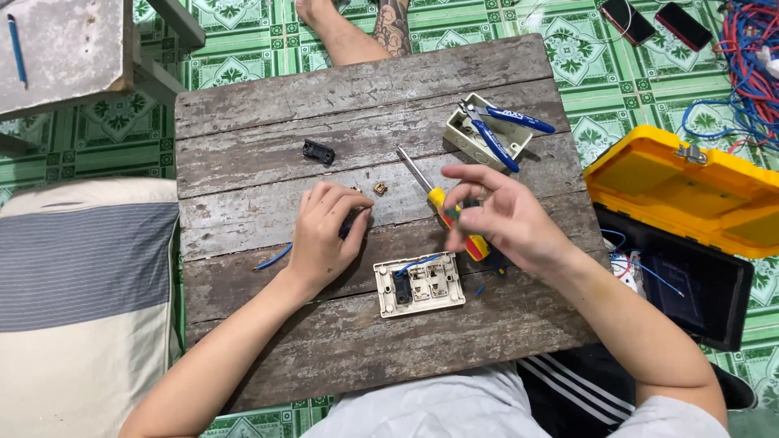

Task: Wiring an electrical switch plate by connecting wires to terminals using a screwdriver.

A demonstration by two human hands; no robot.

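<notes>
My left hand [324,231] rests on the weathered wooden board [268,105], fingers curled around a small dark part with a blue wire [272,259] trailing out to the left. My right hand [499,215] hovers above a red-and-yellow-handled screwdriver [434,195] lying on the board, fingertips pinched together; whether they hold something tiny is unclear. A cream switch plate [419,284] with a black module and a short blue wire lies face-down between my hands. A small brass piece [379,188] sits just beyond my left fingers.
A cream wall box [479,138] with blue-handled pliers [507,130] lying across it sits at the board's far right. A black switch module [318,152] lies farther back. An open yellow-lidded toolbox [682,186] is at right, a cushion [81,284] at left, another person's leg [357,32] beyond.
</notes>
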